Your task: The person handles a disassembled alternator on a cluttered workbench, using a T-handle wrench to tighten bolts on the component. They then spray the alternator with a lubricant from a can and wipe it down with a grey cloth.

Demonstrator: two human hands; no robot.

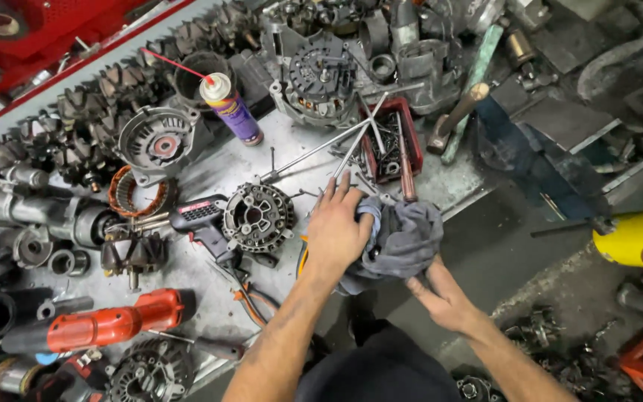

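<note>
Your left hand [336,227] is pressing, fingers spread, on the grey rag [403,238] at the bench [210,167] edge; your right hand [440,294] is gripping it from below, near the alternator housing [258,216].

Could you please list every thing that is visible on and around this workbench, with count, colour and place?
rag: one, grey, at bench front edge, under both hands
alternator housing: one, dark metal, left of rag
spray can: one, purple with red straw, lying at upper middle
parts tray: one, red, behind rag
hammer: one, wooden handle, right of tray
power tool: one, red and black, lower left
copper winding: one, orange-brown, left
rotors: many, dark, in a row at upper left
yellow object: one, right edge
left hand: on rag, fingers spread
right hand: at rag's lower edge
</note>
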